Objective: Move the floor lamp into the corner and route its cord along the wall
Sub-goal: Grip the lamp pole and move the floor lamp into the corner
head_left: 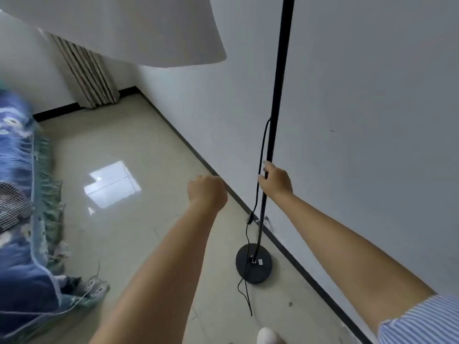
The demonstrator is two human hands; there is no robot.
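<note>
The floor lamp stands by the right wall: a thin black pole [279, 83] rises from a round black base [253, 263] on the tiled floor. Its white shade [129, 28] fills the top left of the view. My right hand [274, 180] is closed around the pole at mid height. A black cord [261, 155] hangs alongside the pole, passes an inline switch [250, 218], crosses the base and trails onto the floor toward me. My left hand [207, 192] hovers left of the pole, fingers curled in a loose fist with nothing in it.
A white wall [372, 120] with a black baseboard [305, 274] runs along the right to a far corner with a striped curtain [87, 73]. A sofa under a blue fringed cover [22, 194] lies along the left. Glossy beige floor tiles [124, 219] lie between them.
</note>
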